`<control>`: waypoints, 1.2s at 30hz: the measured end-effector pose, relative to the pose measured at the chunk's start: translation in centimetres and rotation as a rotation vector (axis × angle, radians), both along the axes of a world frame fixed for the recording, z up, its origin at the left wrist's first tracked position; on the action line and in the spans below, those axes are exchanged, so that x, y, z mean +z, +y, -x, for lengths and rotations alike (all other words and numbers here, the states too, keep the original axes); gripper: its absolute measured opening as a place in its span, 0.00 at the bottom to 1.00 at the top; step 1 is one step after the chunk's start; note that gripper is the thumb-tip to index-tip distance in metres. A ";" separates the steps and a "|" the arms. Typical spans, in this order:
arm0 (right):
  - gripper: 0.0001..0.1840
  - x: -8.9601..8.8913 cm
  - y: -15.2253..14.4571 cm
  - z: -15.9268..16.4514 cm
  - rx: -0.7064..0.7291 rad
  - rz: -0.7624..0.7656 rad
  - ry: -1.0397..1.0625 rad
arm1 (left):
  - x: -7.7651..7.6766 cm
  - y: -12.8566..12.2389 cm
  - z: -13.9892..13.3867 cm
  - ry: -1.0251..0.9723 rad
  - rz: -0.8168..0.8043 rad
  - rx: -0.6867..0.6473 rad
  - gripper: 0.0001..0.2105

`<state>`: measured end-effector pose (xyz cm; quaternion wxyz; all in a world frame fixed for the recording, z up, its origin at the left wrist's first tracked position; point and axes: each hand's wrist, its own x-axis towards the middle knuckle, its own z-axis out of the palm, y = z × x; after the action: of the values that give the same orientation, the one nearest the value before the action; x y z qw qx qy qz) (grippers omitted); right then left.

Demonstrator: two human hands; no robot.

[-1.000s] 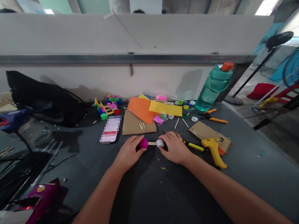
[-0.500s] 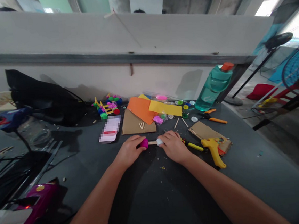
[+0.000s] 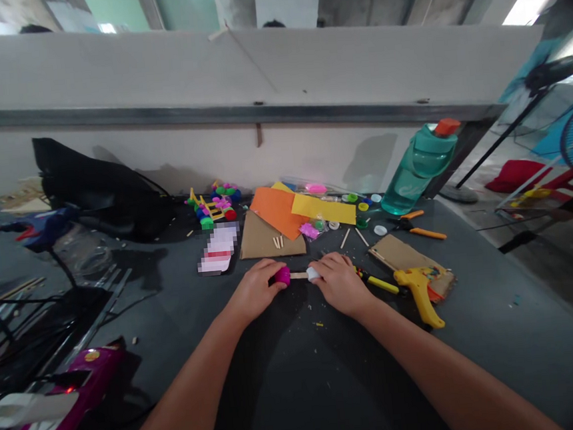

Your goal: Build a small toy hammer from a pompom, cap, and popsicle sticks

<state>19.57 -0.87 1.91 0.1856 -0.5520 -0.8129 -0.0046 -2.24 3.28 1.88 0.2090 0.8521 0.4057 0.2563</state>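
Between my two hands a short wooden stick (image 3: 298,276) lies level, with a round cap at each end. My left hand (image 3: 257,290) is closed on the magenta bottle cap (image 3: 282,276) at the stick's left end. At the right end, my right hand (image 3: 341,282) grips a white bottle cap (image 3: 313,274). Both hands rest at the dark tabletop. Just beyond them is a piece of brown cardboard (image 3: 263,242) with a few short stick pieces (image 3: 279,242) on it. A yellow-handled cutter (image 3: 383,284) lies beside my right hand.
A yellow glue gun (image 3: 421,297) sits on cardboard at right, near orange-handled pliers (image 3: 426,233) and a teal water bottle (image 3: 419,170). Coloured paper (image 3: 276,209) and loose caps lie behind. A phone (image 3: 219,249), small toy cars (image 3: 210,210) and a magenta power strip (image 3: 77,400) are left.
The whole view has shifted slightly, so things appear a little further right. Both hands keep their hold on the caps, with no clear movement against the table.
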 end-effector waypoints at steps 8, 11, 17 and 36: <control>0.14 0.0 -0.1 0.0 -0.011 0.011 -0.012 | -0.4 -0.3 0.2 -0.017 0.025 0.044 0.24; 0.14 0.1 -0.2 0.0 -0.007 0.010 -0.027 | -0.6 -0.5 -0.2 -0.020 -0.018 0.064 0.25; 0.15 0.1 -0.1 0.1 0.002 0.004 -0.036 | -1.1 -0.8 -1.9 -0.061 -0.142 0.089 0.17; 0.15 0.2 0.0 0.2 0.010 0.010 -0.024 | -1.7 -0.7 -3.1 -0.062 -0.212 0.117 0.08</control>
<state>19.38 -0.92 2.06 0.1731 -0.5488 -0.8178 -0.0060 0.83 2.57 0.19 0.1150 0.8360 0.4184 0.3358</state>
